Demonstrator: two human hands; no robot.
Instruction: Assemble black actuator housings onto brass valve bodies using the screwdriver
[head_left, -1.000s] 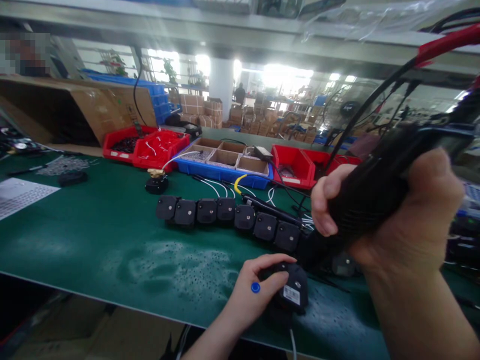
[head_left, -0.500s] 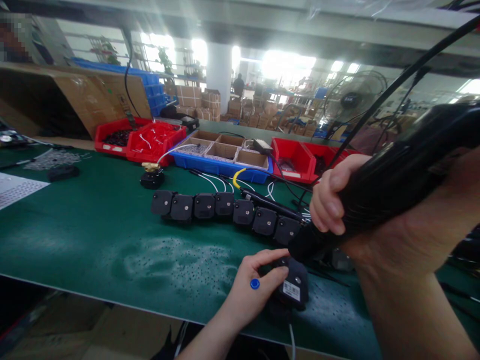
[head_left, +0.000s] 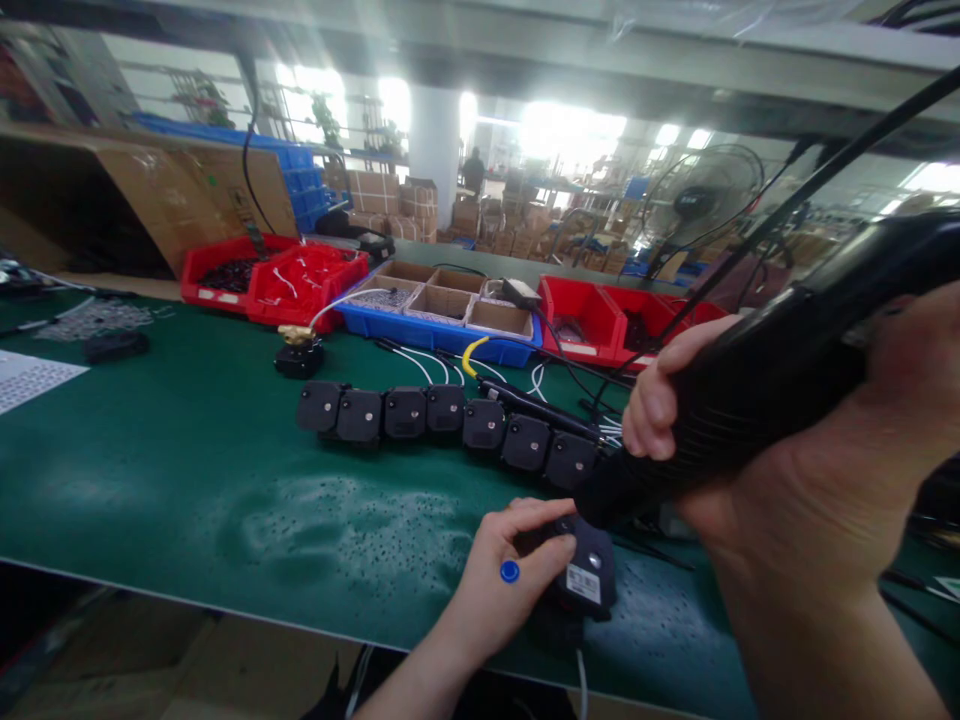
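Observation:
My left hand is closed on a small black square housing, gripping its left side with thumb and fingers. The housing has a white printed label, a shiny round spot and a white cable running off toward the bench's front edge. Wrapped round a thick black electric screwdriver is my right hand. The screwdriver slants down to the left, its nose at the housing's upper edge; the bit's tip is hidden. A blue round spot shows on my left hand. Behind them, several similar black housings stand in a row.
A blue divided tray sits behind the row, between red bins on the left and right. A black pen-like tool with a yellow end lies behind the housings. A brass-topped black part stands left. Small specks dot the green mat.
The view has shifted slightly, moving the background a little left. Both hands keep their hold, and the screwdriver's nose stays at the housing's upper edge.

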